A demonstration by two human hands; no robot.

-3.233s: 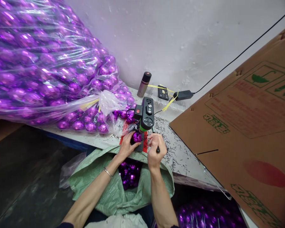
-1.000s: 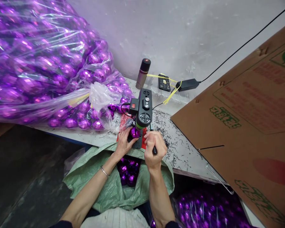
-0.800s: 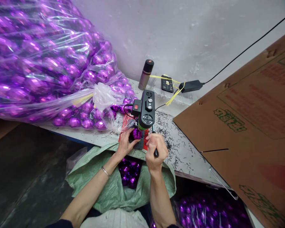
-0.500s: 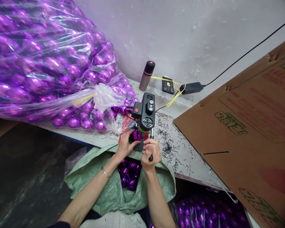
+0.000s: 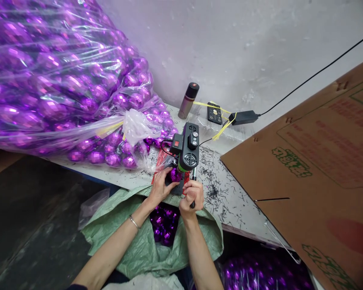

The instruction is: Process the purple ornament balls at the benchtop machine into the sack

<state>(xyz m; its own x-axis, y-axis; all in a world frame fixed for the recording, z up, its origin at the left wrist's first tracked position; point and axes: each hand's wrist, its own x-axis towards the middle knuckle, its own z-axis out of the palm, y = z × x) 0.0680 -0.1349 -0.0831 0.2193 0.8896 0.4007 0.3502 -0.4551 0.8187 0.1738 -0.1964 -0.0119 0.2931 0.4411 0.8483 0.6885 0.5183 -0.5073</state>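
Observation:
A small black bench press machine (image 5: pixel 190 147) with a red switch stands on the table. Under its head sits a shiny purple faceted ball (image 5: pixel 176 175). My left hand (image 5: pixel 161 187) grips this ball from the left side, thumb towards me and fingers behind. My right hand (image 5: pixel 192 197) is wrapped round the machine's lever handle (image 5: pixel 194 174), which points down towards me. Below both hands, an open green woven sack (image 5: pixel 130 237) holds many purple balls (image 5: pixel 163 223). The underside of the ball and its contact with the machine are hidden.
A big clear plastic bag of purple balls (image 5: pixel 63 84) fills the left. Black scraps (image 5: pixel 213 191) litter the table. Behind stand a flask (image 5: pixel 188 100), a phone-like black device (image 5: pixel 214 113) and a power adapter (image 5: pixel 244 117). A cardboard box (image 5: pixel 305 173) blocks the right.
The whole view has shifted slightly, so things appear a little lower. Both hands keep their grips on the ball and the lever, with hardly any visible movement.

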